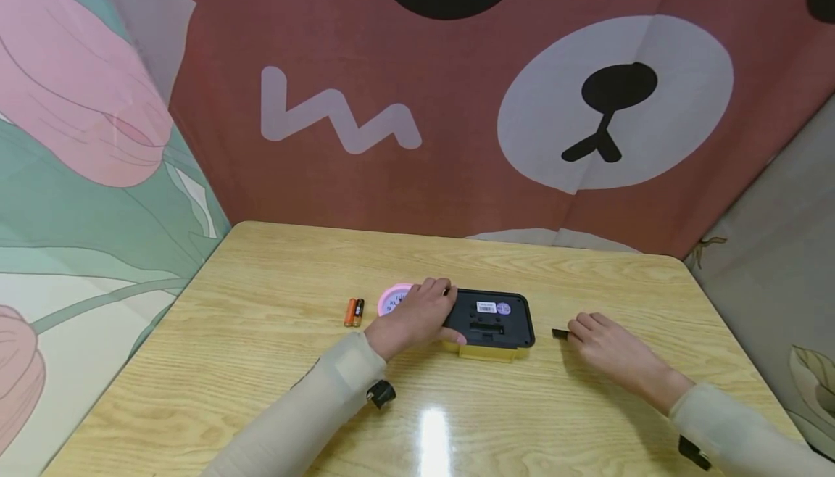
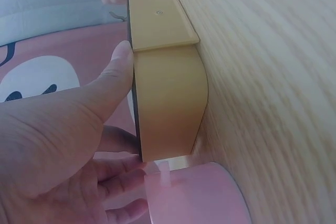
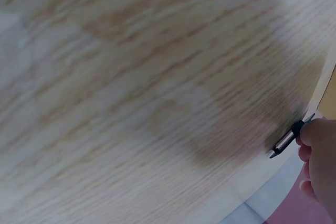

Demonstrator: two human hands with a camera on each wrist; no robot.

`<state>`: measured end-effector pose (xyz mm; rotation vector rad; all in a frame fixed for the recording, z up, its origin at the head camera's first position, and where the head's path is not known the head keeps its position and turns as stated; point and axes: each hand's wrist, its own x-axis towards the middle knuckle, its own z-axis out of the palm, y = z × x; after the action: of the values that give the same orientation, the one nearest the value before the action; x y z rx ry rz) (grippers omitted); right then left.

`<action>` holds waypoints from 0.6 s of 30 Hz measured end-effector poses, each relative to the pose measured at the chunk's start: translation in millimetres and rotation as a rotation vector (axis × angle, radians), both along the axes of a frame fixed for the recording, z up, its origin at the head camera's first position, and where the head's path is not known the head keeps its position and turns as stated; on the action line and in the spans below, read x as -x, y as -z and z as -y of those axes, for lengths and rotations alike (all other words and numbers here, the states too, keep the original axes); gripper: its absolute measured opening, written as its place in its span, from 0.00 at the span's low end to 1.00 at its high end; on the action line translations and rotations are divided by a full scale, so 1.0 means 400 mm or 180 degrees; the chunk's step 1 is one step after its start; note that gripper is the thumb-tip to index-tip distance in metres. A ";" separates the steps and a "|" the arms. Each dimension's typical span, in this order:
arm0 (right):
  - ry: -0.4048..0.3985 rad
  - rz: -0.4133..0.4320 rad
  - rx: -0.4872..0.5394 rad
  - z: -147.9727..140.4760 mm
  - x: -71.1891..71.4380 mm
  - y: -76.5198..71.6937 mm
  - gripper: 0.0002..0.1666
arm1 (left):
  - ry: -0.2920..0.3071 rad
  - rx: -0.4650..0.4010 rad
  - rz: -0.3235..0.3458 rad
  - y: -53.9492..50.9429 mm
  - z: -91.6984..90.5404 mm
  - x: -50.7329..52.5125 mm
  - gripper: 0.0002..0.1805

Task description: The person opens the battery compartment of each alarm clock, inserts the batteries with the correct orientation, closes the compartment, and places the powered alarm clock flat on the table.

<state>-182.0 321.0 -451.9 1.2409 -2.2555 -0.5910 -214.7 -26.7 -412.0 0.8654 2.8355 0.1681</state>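
Observation:
A box-shaped yellow device with a black back (image 1: 499, 310) lies back-up on the table. Its back carries two labels and a dark recessed slot. My left hand (image 1: 420, 314) grips its left end, thumb on the near edge and fingers at the far edge. In the left wrist view, the yellow casing (image 2: 168, 93) shows from the side. My right hand (image 1: 603, 350), right of the device, pinches a small flat black piece (image 1: 559, 333) that looks like a battery cover. The right wrist view shows that piece (image 3: 283, 144) just above the table, partly hidden by fingers.
A round pink clock (image 1: 391, 299) sits left of the device, partly behind my left hand. Further left, two orange-and-black batteries (image 1: 354, 312) lie side by side. The wooden table (image 1: 280, 274) ends at a brown cloth (image 1: 457, 194) behind.

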 end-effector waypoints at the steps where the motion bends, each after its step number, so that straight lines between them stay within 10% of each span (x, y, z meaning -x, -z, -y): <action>1: 0.0012 0.0008 -0.0006 0.000 -0.001 0.000 0.47 | 0.0001 -0.0003 0.0003 0.000 0.000 0.000 0.52; 5: 0.0077 0.0042 -0.0017 0.001 -0.006 -0.002 0.44 | 0.0013 -0.0003 -0.0002 0.000 0.000 -0.001 0.52; 13: 0.0273 0.0309 0.0050 0.004 -0.011 -0.006 0.04 | 0.0013 -0.0001 -0.0014 0.001 0.001 -0.004 0.52; 18: 0.0415 0.0553 0.0306 0.016 -0.010 -0.014 0.11 | 0.0013 0.0003 -0.0023 0.003 0.002 -0.003 0.53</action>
<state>-178.0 314.7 -446.5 1.1438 -2.4925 -0.4299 -213.6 -27.5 -413.3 0.8733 2.8399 0.1633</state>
